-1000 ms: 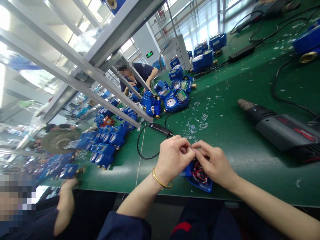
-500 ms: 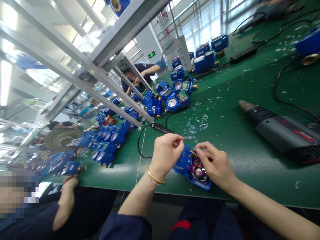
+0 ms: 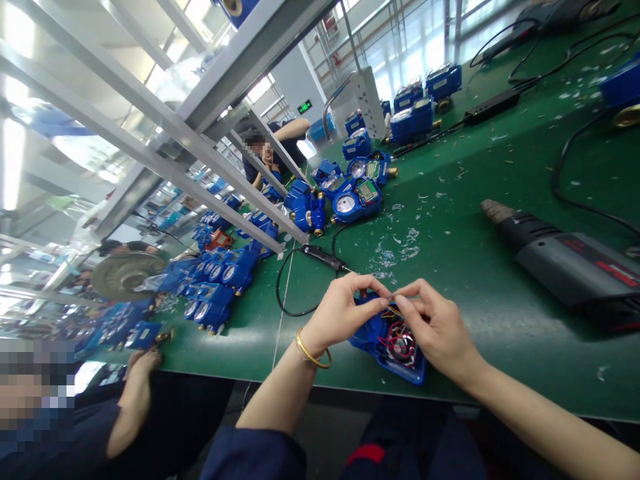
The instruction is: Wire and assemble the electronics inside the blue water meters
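An open blue meter housing (image 3: 381, 351) with red and black wires inside lies near the front edge of the green table (image 3: 480, 293). My left hand (image 3: 341, 312) and my right hand (image 3: 436, 329) meet above it, fingertips pinched together on thin wires coming out of the housing. A gold bangle sits on my left wrist. What lies between the fingertips is too small to see clearly.
A black electric drill (image 3: 565, 263) lies to the right. A black corded tool (image 3: 323, 257) rests just behind my hands. Several blue meters (image 3: 350, 200) stand further back and along the left. Another person's hand (image 3: 143, 365) is at the lower left; a co-worker sits farther down the table.
My hands parted half a second ago, showing the housing, and have now come back together with the fingertips pinched over it.
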A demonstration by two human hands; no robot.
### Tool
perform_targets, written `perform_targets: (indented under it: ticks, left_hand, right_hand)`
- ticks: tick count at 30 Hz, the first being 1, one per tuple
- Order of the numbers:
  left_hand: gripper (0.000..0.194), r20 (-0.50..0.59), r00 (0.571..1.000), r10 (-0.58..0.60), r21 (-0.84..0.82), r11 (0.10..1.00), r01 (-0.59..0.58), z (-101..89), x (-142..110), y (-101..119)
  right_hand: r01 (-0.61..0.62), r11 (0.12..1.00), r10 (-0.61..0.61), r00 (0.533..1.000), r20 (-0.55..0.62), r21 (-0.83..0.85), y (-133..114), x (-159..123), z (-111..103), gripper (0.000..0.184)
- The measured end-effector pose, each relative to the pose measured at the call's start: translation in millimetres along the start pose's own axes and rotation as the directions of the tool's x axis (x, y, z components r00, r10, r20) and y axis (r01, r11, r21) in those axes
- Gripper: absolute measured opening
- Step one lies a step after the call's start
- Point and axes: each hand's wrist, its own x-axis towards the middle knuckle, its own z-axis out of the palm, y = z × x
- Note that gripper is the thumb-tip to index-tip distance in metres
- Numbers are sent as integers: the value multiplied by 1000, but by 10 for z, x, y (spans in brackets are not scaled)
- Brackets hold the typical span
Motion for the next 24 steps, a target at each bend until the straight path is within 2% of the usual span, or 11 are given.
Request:
perform_targets:
  ticks: [4, 10, 13, 18, 24]
  left_hand:
    - [12, 28, 1000, -7, -122, 992, 10, -6, 25, 5]
    - [11, 15, 1000, 0, -6, 1000, 0, -47, 57, 52]
    - [12, 33, 999, 14, -12, 1000, -13, -58, 68, 54]
    - [15, 45, 999, -31, -20, 999, 32, -50, 72, 19]
    - [15, 20, 1000, 2, -9, 1000, -1, -18, 64, -12]
  right_hand:
    - [-62, 997, 62, 998, 11, 36, 5, 22, -6, 23]
    - [-136, 989, 134, 990, 35, 64, 39, 29, -6, 27]
    - [-165, 981, 162, 986, 45, 97, 42, 44, -11, 28]
    - [-183, 976, 177, 982, 60, 121, 7, 69, -21, 29]
    - [-163, 980, 154, 984, 89, 113, -12, 77, -35, 28]
